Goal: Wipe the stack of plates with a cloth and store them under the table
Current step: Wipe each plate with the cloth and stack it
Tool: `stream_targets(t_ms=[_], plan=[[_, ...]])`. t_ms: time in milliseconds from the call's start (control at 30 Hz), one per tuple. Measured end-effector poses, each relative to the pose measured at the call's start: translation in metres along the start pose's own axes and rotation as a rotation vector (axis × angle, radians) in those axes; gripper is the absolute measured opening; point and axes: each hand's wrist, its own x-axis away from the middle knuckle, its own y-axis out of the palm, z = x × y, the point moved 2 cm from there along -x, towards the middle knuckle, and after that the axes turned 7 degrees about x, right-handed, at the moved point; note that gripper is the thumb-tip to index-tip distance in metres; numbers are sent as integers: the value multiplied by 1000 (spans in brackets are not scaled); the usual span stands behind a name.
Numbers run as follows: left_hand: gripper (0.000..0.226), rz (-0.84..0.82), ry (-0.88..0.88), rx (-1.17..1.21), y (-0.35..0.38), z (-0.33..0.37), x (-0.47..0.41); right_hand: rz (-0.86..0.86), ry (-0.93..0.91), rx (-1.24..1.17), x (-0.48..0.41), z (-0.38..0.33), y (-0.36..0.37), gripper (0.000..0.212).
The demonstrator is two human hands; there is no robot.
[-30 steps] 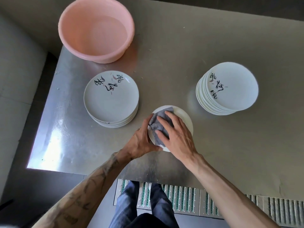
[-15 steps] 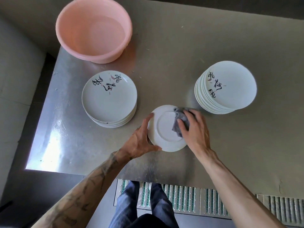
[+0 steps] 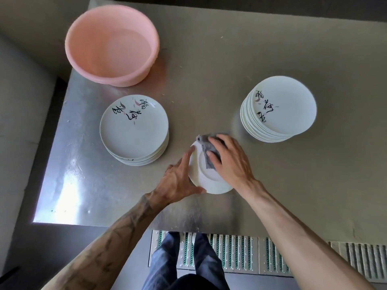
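Note:
A single white plate (image 3: 209,181) is held underside up over the steel table (image 3: 293,185). My left hand (image 3: 178,181) grips its left rim. My right hand (image 3: 232,164) presses a grey cloth (image 3: 207,151) onto the plate's upper part, with a corner of cloth sticking out past the far rim. A low stack of white plates (image 3: 134,130) with black calligraphy sits to the left. A taller stack of the same plates (image 3: 280,109) stands at the right.
A pink plastic basin (image 3: 111,45) holding water sits at the table's far left corner. The table's left edge drops to a dark floor. A metal floor grate (image 3: 240,252) runs below the near edge, by my legs.
My right hand slid the cloth from the plate's left side to its right rim, then back up over its upper part. The left hand kept its hold on the left rim.

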Motion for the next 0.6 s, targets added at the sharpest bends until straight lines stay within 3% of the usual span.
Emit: stream_targets(t_ms=[133, 300, 400, 600], plan=[[130, 4, -13, -2, -2, 3, 2, -44, -179, 9, 6, -16, 4, 44], [132, -3, 30, -56, -5, 6, 0, -55, 101, -76, 8, 22, -9, 46], [133, -10, 49, -139, -1, 7, 3, -20, 123, -68, 38, 19, -11, 50], [133, 58, 78, -167, 4, 4, 13, -8, -89, -17, 30, -7, -2, 48]])
